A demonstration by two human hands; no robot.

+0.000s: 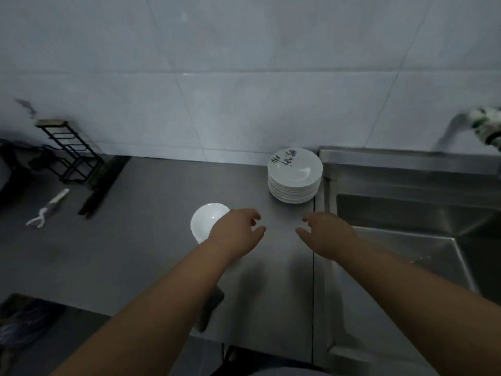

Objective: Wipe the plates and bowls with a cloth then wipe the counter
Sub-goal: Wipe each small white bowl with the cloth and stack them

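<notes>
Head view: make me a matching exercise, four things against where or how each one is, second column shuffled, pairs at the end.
1 stack of plates
2 bowl
3 black rack
4 right hand

A far left of the counter
B holding nothing, fingers relaxed
C just left of the sink
D partly hidden by the left hand

Pairs: 1-C, 2-D, 3-A, 4-B.

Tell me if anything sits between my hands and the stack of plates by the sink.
Nothing visible does. Only bare counter separates the left hand and right hand from the stack of plates. The white bowl sits off to the left, partly behind the left hand.
</notes>
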